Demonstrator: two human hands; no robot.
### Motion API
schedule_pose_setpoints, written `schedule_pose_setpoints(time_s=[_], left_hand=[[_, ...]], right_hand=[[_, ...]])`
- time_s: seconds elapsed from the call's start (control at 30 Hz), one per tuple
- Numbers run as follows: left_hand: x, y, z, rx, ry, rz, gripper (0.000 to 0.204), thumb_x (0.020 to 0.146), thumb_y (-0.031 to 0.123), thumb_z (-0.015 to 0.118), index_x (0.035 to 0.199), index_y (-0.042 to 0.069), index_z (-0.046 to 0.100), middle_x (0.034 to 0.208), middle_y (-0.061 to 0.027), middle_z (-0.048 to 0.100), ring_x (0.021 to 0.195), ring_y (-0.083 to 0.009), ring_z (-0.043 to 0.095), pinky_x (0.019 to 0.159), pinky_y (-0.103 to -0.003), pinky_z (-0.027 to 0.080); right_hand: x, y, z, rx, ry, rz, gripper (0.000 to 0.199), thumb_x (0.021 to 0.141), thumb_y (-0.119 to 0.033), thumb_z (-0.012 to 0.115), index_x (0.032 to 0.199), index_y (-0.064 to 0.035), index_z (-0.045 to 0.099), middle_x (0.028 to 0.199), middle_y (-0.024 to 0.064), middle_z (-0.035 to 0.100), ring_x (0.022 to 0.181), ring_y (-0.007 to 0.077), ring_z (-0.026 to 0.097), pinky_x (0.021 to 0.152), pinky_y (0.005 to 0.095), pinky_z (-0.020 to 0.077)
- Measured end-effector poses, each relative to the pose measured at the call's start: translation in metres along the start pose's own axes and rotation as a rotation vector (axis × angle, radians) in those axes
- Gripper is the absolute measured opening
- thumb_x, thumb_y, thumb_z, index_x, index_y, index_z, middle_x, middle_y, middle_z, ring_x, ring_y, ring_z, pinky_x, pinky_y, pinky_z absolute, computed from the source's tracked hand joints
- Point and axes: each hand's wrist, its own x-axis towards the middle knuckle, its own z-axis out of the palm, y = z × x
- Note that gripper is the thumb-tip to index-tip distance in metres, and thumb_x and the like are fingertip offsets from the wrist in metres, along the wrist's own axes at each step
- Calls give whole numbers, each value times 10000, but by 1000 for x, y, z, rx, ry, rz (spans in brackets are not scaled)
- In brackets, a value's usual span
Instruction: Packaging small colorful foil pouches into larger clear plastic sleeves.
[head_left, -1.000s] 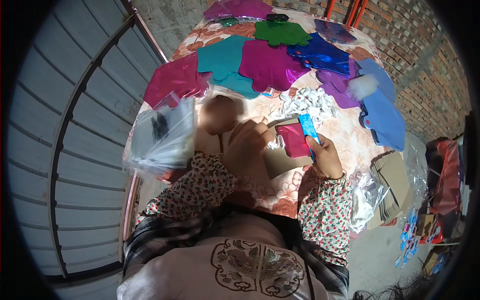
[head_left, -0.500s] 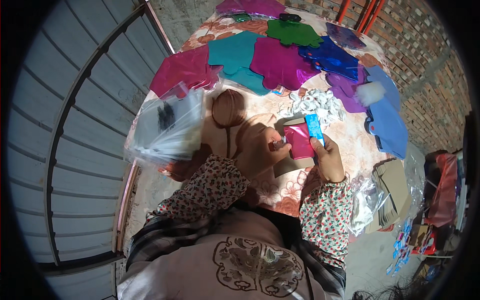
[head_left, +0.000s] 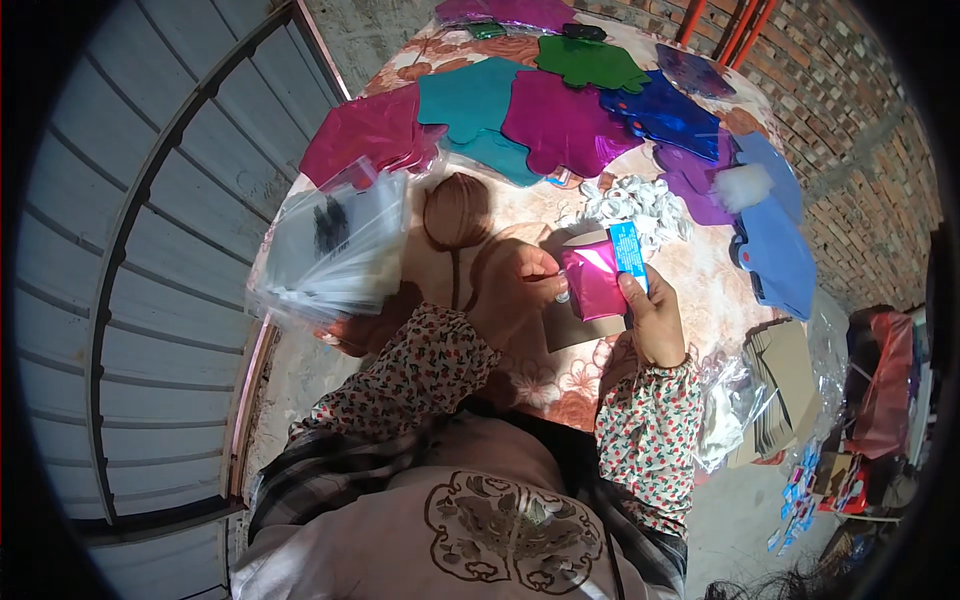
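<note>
A folded shiny pink foil sheet [head_left: 590, 288] with a blue printed card [head_left: 628, 250] along its right side is held up over the table. My right hand [head_left: 655, 318] grips its lower right part, thumb on top at the base of the card. At the foil's left edge, my left hand [head_left: 515, 285] is closed in a pinch. A small clear-and-white bit [head_left: 562, 288] shows at its fingertips; its kind cannot be made out. Under the foil lies a piece of brown cardboard [head_left: 575, 335], partly hidden. Just beyond sits a pile of white elastic-like loops [head_left: 640, 205].
Clear plastic bags [head_left: 335, 250] lie left on the flowered tablecloth [head_left: 540, 390]. Foil shapes fan across the back: pink [head_left: 365, 135], teal [head_left: 470, 100], magenta [head_left: 565, 120], green [head_left: 590, 62] and blue [head_left: 665, 115]. Brown cardboard sheets [head_left: 785, 385] are stacked right. A brick wall [head_left: 850, 150] stands beyond.
The pink foil has tilted and now catches the light, showing more of its surface. My left fingers have shifted slightly at its left edge; my right hand keeps its grip.
</note>
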Motion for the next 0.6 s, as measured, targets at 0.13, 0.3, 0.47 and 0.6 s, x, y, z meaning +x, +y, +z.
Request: schedule_pose_setpoints(time_s=[0.13, 0.3, 0.47, 0.6], left_hand=[[-9, 9, 6, -101, -55, -26, 140, 829, 36, 597, 947, 11, 525, 811, -35, 595, 741, -109, 580, 690, -224, 470], [-23, 29, 14, -235, -49, 41, 159, 869, 82, 553, 1007, 4, 541, 891, -49, 603, 805, -107, 579, 735, -247, 470], [-22, 34, 12, -443, -43, -164, 202, 888, 102, 518, 1061, 3, 550, 953, -49, 603, 876, -104, 571, 782, -250, 461], [-15, 25, 20, -421, -104, -198, 243, 876, 171, 565, 1054, 6, 589, 931, -29, 618, 841, -94, 563, 772, -241, 441]], right_hand=[[-1, -1, 5, 100, -26, -35, 269, 935, -178, 502, 1112, 24, 529, 900, 68, 626, 692, 110, 603, 564, 244, 518], [-2, -1, 7, 265, -57, -48, 265, 938, -152, 497, 1128, 30, 523, 952, 80, 619, 789, 120, 597, 722, 268, 498], [-6, -14, 19, -15, 1, -105, 250, 939, -146, 497, 1115, 30, 521, 906, 60, 608, 763, 102, 578, 684, 243, 485], [-10, -16, 26, -14, -43, 2, 218, 941, -147, 498, 1077, 21, 530, 841, 22, 582, 732, 70, 541, 638, 208, 454]])
